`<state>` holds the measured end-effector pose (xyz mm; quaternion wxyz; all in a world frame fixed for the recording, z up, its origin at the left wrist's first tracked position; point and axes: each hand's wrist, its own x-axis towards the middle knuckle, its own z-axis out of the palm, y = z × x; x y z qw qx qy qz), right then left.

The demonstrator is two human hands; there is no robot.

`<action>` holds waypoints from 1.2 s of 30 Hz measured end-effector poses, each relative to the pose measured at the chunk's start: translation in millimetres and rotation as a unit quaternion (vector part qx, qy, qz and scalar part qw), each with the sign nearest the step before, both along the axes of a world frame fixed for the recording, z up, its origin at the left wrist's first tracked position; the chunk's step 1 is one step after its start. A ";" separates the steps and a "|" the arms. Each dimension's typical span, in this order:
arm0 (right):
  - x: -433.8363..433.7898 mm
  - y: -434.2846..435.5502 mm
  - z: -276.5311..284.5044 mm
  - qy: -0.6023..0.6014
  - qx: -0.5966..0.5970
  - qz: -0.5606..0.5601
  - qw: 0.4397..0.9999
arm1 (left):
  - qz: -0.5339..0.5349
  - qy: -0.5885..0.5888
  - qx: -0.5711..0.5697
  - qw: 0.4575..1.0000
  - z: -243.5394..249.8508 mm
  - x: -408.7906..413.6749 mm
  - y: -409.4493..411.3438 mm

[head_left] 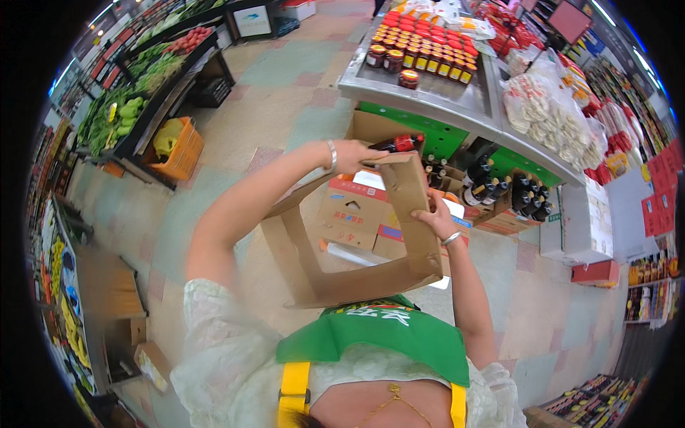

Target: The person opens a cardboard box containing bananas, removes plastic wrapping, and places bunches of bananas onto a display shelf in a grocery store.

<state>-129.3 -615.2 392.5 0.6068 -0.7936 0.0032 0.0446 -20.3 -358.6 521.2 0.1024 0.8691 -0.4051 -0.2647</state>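
An open brown cardboard carton point(369, 281) is tilted in front of my apron, and the boxes beneath show through its opening. My left hand point(350, 156) reaches across and grips its far edge. Thumb uppermost, my right hand point(440, 215) clasps the right wall. Beneath are printed cardboard cartons point(350, 214) on what looks like a white and orange cart, mostly hidden. Just beyond my left hand, a bottle with a red label point(404, 143) lies in another open cardboard box point(374, 127).
Dark bottles in cartons point(495, 211) stand on the floor below a metal display counter point(423, 101). Jars with sauce point(428, 61) and bagged goods point(540, 112) cover the counter. An orange crate point(182, 152) sits by the vegetable stand point(155, 91) at left. White boxes point(575, 222) are at right.
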 end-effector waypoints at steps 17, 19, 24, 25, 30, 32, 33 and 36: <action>8.6 35.5 45.7 0.003 0.054 -0.128 0.990 | 0.140 -0.124 -0.322 0.928 -22.8 -2.1 15.2; 9.4 28.1 55.2 -0.016 0.060 -0.146 0.987 | 0.125 -0.257 -0.406 0.868 -20.9 -28.6 29.0; 4.5 2.2 77.8 -0.063 0.051 -0.176 0.981 | 0.500 -0.340 -0.487 0.630 -104.1 -70.5 118.2; 1.9 -1.7 80.8 -0.069 0.050 -0.179 0.980 | 0.552 -0.322 -0.419 0.645 -130.1 -78.9 134.0; -1.5 -12.9 86.9 -0.089 0.040 -0.180 0.979 | 0.611 -0.129 -0.064 0.778 -216.3 -120.5 104.6; -4.6 -2.9 91.0 -0.093 0.065 -0.174 0.978 | 0.636 -0.103 0.047 0.764 -226.1 -128.8 85.9; -5.1 0.3 89.4 -0.104 0.033 -0.172 0.979 | 0.648 -0.042 0.007 0.761 -245.8 -125.5 89.2; -6.1 -4.9 82.3 -0.124 -0.037 -0.168 0.977 | 0.637 0.132 -0.120 0.750 -273.7 -113.6 102.5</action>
